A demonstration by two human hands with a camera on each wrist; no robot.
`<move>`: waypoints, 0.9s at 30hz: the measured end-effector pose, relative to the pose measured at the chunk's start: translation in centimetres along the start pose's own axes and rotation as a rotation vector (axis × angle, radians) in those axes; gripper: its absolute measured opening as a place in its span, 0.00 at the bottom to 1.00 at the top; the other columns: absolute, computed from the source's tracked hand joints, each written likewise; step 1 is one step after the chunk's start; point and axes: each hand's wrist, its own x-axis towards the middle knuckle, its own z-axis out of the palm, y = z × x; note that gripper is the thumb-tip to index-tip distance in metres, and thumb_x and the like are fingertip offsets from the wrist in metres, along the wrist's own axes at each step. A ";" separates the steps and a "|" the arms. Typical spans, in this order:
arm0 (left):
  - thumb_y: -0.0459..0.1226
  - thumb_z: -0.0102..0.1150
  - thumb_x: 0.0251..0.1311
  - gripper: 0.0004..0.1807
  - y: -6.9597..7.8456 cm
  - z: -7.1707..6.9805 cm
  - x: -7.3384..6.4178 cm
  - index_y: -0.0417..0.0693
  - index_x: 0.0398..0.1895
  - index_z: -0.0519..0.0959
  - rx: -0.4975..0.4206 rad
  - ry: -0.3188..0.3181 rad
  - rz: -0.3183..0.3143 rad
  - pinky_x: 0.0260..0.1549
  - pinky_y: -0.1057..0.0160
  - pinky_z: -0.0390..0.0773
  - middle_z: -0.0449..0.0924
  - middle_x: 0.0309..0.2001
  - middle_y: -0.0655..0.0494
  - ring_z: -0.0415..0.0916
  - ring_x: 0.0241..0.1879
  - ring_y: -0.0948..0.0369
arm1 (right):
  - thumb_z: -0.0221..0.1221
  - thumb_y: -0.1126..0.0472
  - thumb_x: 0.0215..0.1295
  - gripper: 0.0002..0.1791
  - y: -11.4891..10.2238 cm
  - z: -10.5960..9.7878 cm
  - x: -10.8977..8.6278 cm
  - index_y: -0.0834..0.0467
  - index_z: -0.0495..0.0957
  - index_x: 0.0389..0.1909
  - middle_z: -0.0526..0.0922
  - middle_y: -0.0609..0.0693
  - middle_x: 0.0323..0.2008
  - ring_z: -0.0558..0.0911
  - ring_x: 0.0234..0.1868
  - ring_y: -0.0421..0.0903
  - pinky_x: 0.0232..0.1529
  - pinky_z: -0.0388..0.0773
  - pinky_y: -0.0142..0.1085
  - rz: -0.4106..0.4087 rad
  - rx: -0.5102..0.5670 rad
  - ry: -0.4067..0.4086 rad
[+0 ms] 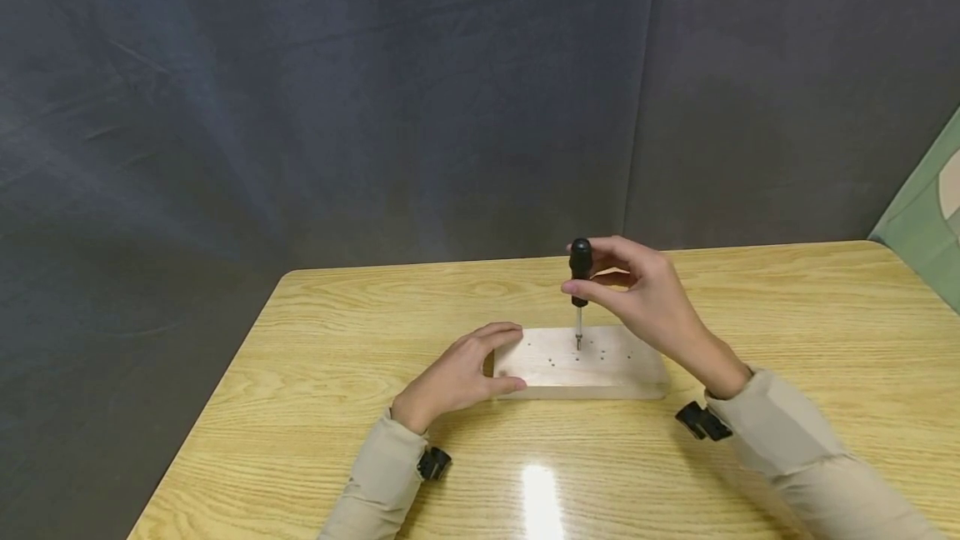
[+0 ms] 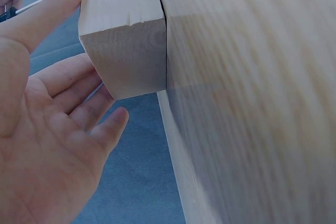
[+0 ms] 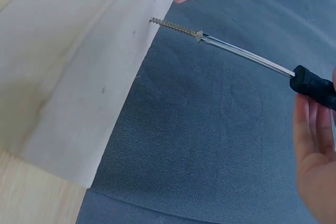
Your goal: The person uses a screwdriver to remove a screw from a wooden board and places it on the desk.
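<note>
A pale wooden block (image 1: 622, 373) with several small holes in its top face lies flat on the table. My left hand (image 1: 465, 369) holds its left end, thumb on the near edge and fingers along the far side. Above the block, my right hand (image 1: 645, 290) grips the black handle of a screwdriver (image 3: 249, 56), which stands upright in the head view. At the end of its shaft is a screw (image 3: 178, 27), head against the bit. The screw's point meets the block's top face, and most of its thread shows above the wood.
The wood-grain table (image 1: 300, 407) extends around the block on all sides. A dark grey cloth (image 1: 450, 107) hangs behind its far edge. Something green (image 1: 918, 215) stands past the table's right corner. Black wrist cameras (image 1: 703, 421) sit on both beige sleeves.
</note>
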 end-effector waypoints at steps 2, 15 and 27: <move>0.52 0.65 0.62 0.38 0.0 0.0 0.0 0.47 0.72 0.67 0.003 0.001 0.003 0.72 0.53 0.65 0.64 0.74 0.55 0.61 0.74 0.55 | 0.70 0.75 0.52 0.20 0.0 0.0 0.0 0.65 0.82 0.48 0.86 0.55 0.35 0.85 0.36 0.32 0.39 0.85 0.27 -0.002 -0.004 0.000; 0.52 0.64 0.63 0.38 0.0 0.0 0.0 0.48 0.72 0.67 0.004 -0.003 0.003 0.72 0.52 0.65 0.64 0.74 0.55 0.61 0.74 0.55 | 0.66 0.72 0.60 0.17 -0.3 -0.2 -0.2 0.65 0.79 0.51 0.85 0.57 0.40 0.84 0.39 0.31 0.44 0.83 0.24 0.072 0.011 -0.040; 0.53 0.64 0.62 0.38 0.1 0.0 0.0 0.49 0.72 0.67 0.002 -0.001 -0.008 0.72 0.52 0.65 0.64 0.74 0.56 0.61 0.74 0.55 | 0.69 0.70 0.57 0.17 -0.3 -0.2 -0.2 0.62 0.83 0.48 0.83 0.52 0.36 0.81 0.35 0.33 0.39 0.83 0.23 0.065 -0.061 -0.016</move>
